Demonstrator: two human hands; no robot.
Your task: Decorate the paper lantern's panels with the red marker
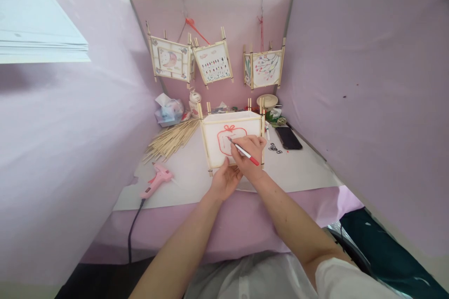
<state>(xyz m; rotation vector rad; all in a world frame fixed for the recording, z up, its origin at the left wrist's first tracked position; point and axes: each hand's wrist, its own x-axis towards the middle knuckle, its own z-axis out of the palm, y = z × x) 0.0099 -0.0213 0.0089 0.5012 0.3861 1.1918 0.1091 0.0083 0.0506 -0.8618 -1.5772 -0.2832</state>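
Head camera is looking down at a white work surface set inside lilac partition walls. At its middle a paper lantern with a bamboo-stick frame is standing upright, its near face bearing a red outline topped with a bow. The right hand is resting against that face, fingers clamped around a red marker pen whose tip is touching the paper on the drawing. The left hand is bracing the lantern's lower near edge, thumb pressing on the bottom of the face; whether the other fingers are curling under the frame I cannot tell. A pink glue gun is lying well to the left, a bundle of bamboo sticks behind it, a black phone to the right. Three decorated lanterns are hanging on the back wall
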